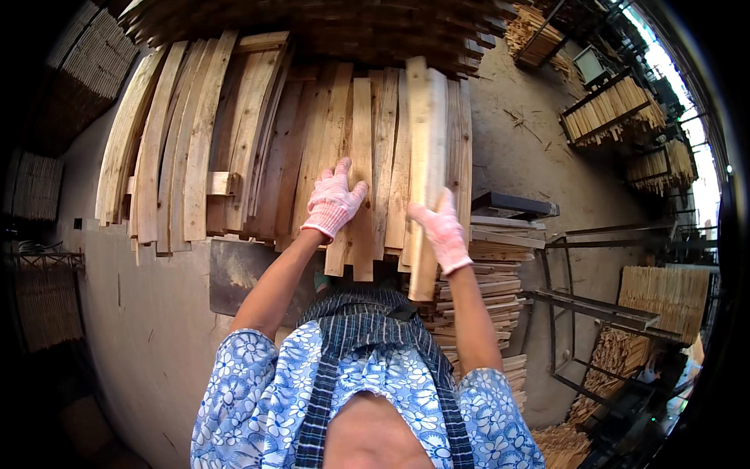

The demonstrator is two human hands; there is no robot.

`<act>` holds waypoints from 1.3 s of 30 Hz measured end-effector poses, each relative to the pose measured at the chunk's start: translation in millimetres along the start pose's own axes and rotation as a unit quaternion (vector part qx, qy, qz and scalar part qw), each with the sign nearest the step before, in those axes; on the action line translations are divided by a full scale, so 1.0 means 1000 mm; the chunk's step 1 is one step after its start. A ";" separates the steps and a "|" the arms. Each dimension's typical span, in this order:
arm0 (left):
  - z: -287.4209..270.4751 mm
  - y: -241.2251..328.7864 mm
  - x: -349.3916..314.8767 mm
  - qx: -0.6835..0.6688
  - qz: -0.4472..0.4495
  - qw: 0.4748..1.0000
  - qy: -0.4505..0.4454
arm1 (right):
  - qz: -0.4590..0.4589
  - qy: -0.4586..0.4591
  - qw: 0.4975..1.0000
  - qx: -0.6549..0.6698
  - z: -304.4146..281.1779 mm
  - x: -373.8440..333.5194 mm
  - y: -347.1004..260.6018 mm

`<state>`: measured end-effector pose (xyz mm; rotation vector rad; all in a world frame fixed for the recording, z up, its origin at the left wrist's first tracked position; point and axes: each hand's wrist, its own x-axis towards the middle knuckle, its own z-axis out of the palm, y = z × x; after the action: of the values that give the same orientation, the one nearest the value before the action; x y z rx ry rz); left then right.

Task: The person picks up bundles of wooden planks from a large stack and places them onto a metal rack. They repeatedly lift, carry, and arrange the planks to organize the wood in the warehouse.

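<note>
Pale wooden boards (312,148) lie side by side on the stack in front of me, running away from my body. My left hand (336,201), in a pink-white knitted glove, rests on them with its fingers apart, touching the near part of the boards. A loose narrow board (363,156) lies just right of its fingertips. My right hand (443,234), gloved alike, grips a wooden board (419,148) at the stack's right side. This board is tilted up on its edge and partly blurred; its near end sticks out toward me.
More boards (156,148) lie at the left over a crosspiece (223,184). A dark timber pile (312,27) rises behind. A pile of sticks (488,289) stands right of me, beside a metal frame (594,305). Racks of wood (613,113) stand farther right.
</note>
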<state>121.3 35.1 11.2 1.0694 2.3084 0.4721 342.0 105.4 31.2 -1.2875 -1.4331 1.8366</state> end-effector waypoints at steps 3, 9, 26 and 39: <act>0.007 0.021 -0.007 0.054 0.014 0.998 0.029 | -0.028 0.114 0.984 -0.135 -0.062 0.008 0.026; 0.056 0.022 0.014 0.114 0.016 0.990 0.080 | 0.022 0.189 0.889 -0.416 -0.115 0.058 0.060; 0.048 0.046 0.005 -0.557 0.128 0.820 -0.003 | 0.019 0.196 0.868 -0.455 -0.086 0.055 0.030; -0.037 0.001 -0.047 -0.529 -0.013 0.848 -0.027 | -0.439 -0.122 0.821 -0.343 0.096 0.003 0.025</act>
<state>124.4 -4.2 56.1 0.4558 1.5518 1.4448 260.8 53.9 8.3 -0.4213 -2.4185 0.8767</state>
